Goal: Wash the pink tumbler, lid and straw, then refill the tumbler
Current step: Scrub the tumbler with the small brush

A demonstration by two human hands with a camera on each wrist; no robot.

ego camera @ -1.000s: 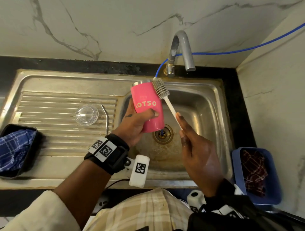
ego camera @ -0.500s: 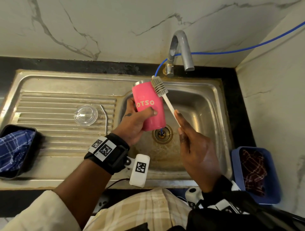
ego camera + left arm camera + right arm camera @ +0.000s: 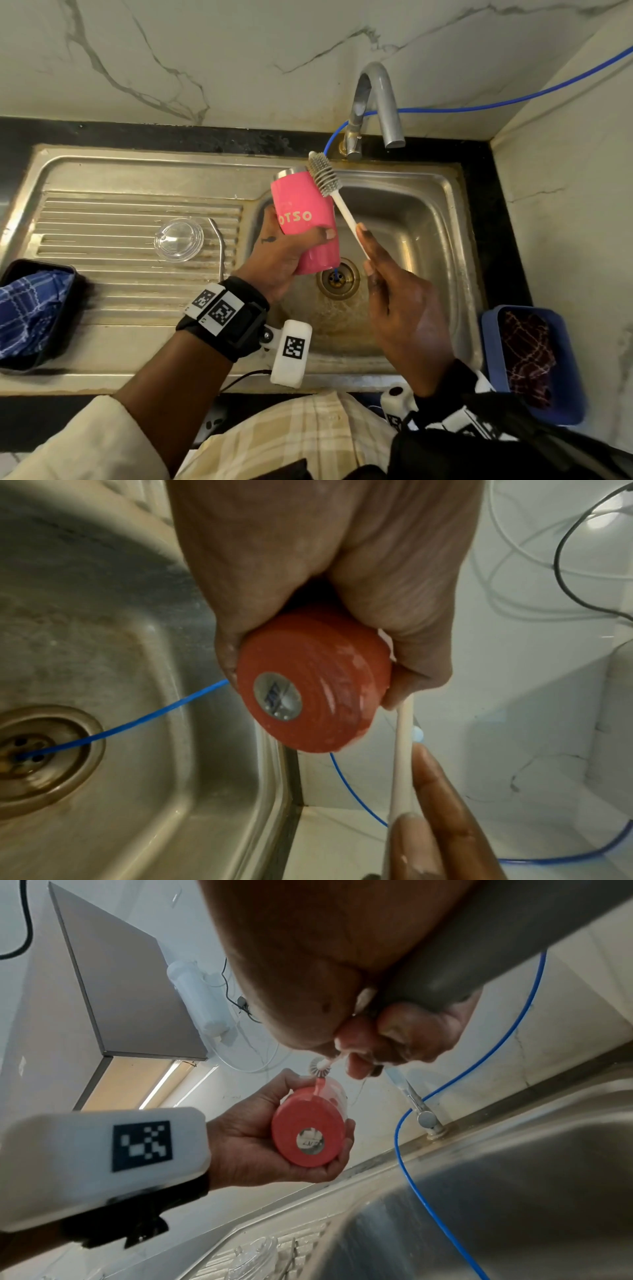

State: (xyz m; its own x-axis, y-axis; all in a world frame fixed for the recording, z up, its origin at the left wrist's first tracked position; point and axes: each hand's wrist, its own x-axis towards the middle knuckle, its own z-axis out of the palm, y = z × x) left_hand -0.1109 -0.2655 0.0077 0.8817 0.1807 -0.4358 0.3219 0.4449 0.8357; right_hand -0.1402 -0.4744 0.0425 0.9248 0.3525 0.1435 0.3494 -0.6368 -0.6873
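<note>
The left hand grips the pink steel-rimmed tumbler above the stainless sink basin. The right hand pinches the white-handled grey bristle brush, bristles against the tumbler's rim.

The clear round lid and bent metal straw lie on the drainboard.

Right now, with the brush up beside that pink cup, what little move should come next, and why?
Probably tip the grey bristle head of the white-handled bottle brush over the steel rim and push it down inside the pink "OTSO" tumbler. The left hand grips the tumbler over the steel sink basin, while the right hand holds the brush against the tumbler's outside.
</note>
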